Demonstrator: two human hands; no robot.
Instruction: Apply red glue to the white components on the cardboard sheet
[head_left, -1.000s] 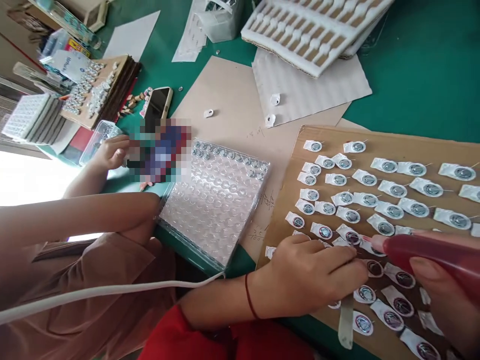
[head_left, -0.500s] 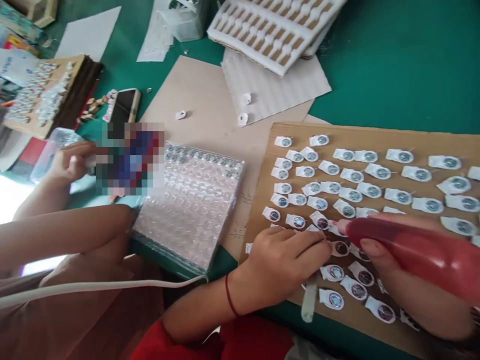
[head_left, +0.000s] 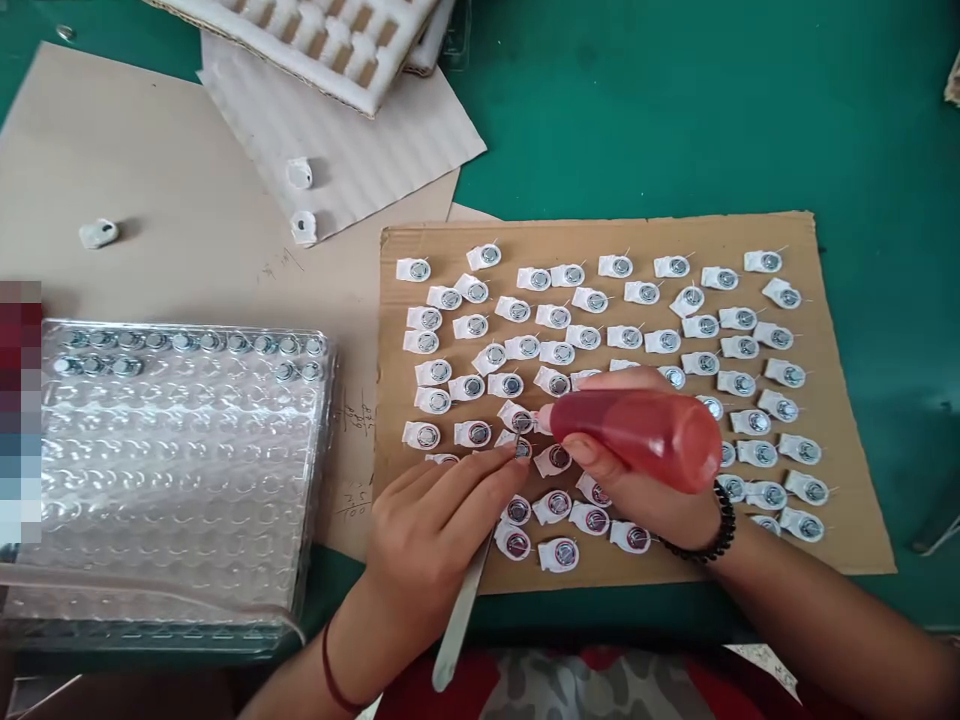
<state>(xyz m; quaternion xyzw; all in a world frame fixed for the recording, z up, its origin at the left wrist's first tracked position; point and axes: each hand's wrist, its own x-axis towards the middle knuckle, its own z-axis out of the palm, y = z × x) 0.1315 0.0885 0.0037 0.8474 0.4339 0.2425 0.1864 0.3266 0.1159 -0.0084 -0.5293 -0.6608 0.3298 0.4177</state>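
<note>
The left hand comes up from the bottom edge, palm down, with the wrist low and the fingers stretched forward. It pinches a pair of metal tweezers. The long end of the tweezers sticks back toward the person, past the thumb. The tip end is at the fingertips, right on one small round part on the cardboard sheet. A thin dark band sits on the left wrist.

The right hand reaches in from the right side, with the arm lying across the lower corner of the cardboard sheet. Its fingers are wrapped tight around a red squeeze bottle. The bottle lies almost flat, and its pale tip points left, just beside the tip of the tweezers. A black bead bracelet is on the right wrist.

The cardboard sheet lies on a green table. Many small white pieces with silver round middles sit on it in rows. The few near the hands, at the front edge, look dark red in the middle.

To the left is a clear plastic tray with lots of little cups. Small silver parts fill its top rows. A white foam tray is at the far edge.
</note>
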